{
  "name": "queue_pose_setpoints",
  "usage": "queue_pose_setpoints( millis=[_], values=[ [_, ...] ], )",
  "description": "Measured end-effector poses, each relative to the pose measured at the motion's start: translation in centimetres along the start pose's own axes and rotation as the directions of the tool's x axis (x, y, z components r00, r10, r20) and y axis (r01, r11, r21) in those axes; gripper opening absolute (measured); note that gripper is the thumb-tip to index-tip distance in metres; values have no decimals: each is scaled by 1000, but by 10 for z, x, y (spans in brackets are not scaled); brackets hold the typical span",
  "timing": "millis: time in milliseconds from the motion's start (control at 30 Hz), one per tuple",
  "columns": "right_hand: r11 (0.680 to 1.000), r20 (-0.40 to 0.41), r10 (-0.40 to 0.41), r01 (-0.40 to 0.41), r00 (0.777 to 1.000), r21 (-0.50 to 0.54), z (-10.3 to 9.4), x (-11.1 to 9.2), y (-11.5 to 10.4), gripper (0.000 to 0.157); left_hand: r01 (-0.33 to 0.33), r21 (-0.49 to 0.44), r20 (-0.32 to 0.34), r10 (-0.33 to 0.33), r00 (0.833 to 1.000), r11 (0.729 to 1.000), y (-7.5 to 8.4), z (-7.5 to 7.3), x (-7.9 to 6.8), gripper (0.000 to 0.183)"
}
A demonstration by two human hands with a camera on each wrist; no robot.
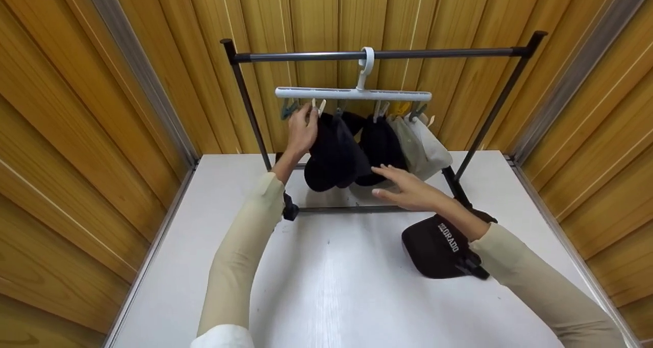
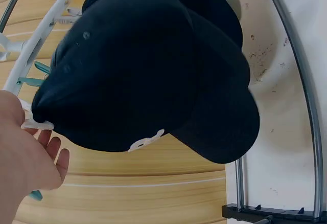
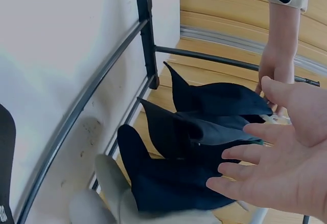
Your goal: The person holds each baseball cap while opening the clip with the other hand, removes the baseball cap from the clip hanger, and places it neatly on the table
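Note:
My left hand (image 1: 303, 128) is up at the left part of a white clip hanger (image 1: 326, 93), its fingers around a white clip (image 2: 38, 124). That clip meets the edge of a dark navy cap (image 2: 127, 70), which hangs with its brim downward. A second dark cap (image 3: 176, 132) hangs close beside it. My right hand (image 1: 408, 187) is held out with spread, straight fingers and nothing in it, just in front of the hanging caps. Another dark cap (image 1: 380, 139), a beige cap (image 1: 410, 141) and a white cap (image 1: 431, 146) hang towards the right end.
The hanger hooks over the bar of a black metal rack (image 1: 449, 53). A dark brown cap (image 1: 433, 246) with white lettering lies on the white table (image 1: 326, 297) below my right forearm. Wooden panel walls (image 1: 316, 26) close in the back and both sides.

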State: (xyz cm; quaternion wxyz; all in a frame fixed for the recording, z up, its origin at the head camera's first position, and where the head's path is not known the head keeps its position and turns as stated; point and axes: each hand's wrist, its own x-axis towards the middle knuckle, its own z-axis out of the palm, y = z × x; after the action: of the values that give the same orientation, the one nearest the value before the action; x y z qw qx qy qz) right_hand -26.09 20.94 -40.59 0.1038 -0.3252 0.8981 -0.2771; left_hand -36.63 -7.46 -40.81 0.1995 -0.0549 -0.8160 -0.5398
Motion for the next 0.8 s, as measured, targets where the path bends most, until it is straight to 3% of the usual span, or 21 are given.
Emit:
queue_pose_setpoints(
  millis=[133,233,333,433,533,700,800],
  values=[
    [999,-69,-30,31,997,14,6,15,-6,57,76,-134,76,-67,995,988,2,-3,-5,46],
    [997,-152,-58,64,987,38,11,27,-17,49,146,-261,133,-114,985,954,3,-8,-13,48],
    [992,-217,-78,98,973,79,13,37,-29,43,170,-364,193,-104,976,916,4,-14,-22,46],
    [986,-265,-91,124,960,110,14,45,-40,40,165,-412,271,-52,961,896,7,-19,-27,45],
    [980,-317,-79,132,945,150,17,53,-48,40,156,-410,342,-7,940,899,12,-21,-32,45],
    [976,-424,-50,135,904,173,22,73,-53,38,146,-414,372,20,928,899,16,-22,-33,45],
    [977,-451,-28,119,892,175,21,85,-55,35,158,-432,389,25,921,888,17,-24,-32,45]
  ],
)
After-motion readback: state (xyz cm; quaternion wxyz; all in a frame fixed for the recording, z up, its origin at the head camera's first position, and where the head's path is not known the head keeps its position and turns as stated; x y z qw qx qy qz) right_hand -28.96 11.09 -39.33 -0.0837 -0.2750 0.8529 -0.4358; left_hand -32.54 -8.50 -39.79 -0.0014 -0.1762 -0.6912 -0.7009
